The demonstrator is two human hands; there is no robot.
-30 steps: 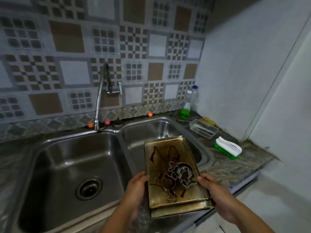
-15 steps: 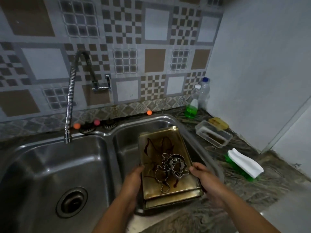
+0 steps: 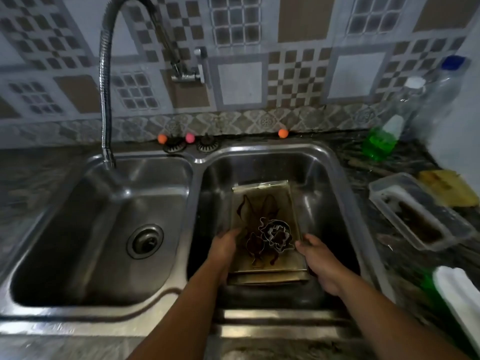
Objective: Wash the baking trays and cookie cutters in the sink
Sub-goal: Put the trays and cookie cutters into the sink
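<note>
- Baking trays [image 3: 262,201]: stacked, stained, down in the sink's [image 3: 335,165] right basin.
- Cookie cutters [image 3: 275,233]: loose on the top tray, toward 6 o'clock.
- Left hand [image 3: 224,244], right hand [image 3: 318,258]: each gripping a tray edge.
- Risk: any tilt likely slides the cutters off; wet edges may slip.
- Faucet [image 3: 106,87]: spout over the left basin, at 10 o'clock.

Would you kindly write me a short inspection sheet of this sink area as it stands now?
Surface: steel double sink in a dark stone counter.
Job's things: stacked baking trays, stained, in the right basin; cookie cutters lie on top.
Clutter: green soap bottle, clear tub, scrub brush.
Grippers: left hand and right hand hold the trays' sides.
Cables: nothing seen.
Surroundings: flexible tap over the left basin; patterned tiles.
</note>
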